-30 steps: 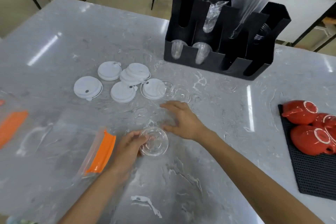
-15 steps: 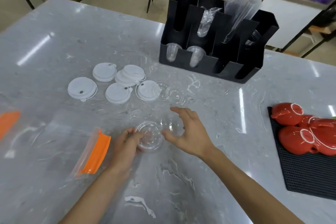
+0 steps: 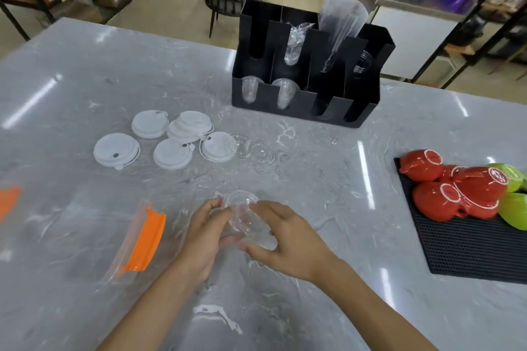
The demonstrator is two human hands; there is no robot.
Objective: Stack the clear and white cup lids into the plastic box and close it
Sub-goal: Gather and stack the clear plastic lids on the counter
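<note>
Hands meet over the marble table (image 3: 313, 179): left hand (image 3: 204, 236) and right hand (image 3: 288, 239) both curl their fingers round a clear lid stack (image 3: 242, 214), held just above the surface. White lids (image 3: 174, 137) lie farther back, two clear lids (image 3: 252, 148) just beside them. Plastic box (image 3: 94, 234) with orange latch (image 3: 148, 242) sits left of the hands.

1. Round clear plastic cup lids (image 3: 242, 215), held together above the counter's near middle between both hands.
2. Two more clear lids (image 3: 253, 148) lie flat and overlapping, further back.
3. Six round white plastic lids (image 3: 171, 137) lie clustered just left of them.
4. The clear plastic box with orange clips (image 3: 94, 225) sits near the left edge.
</note>
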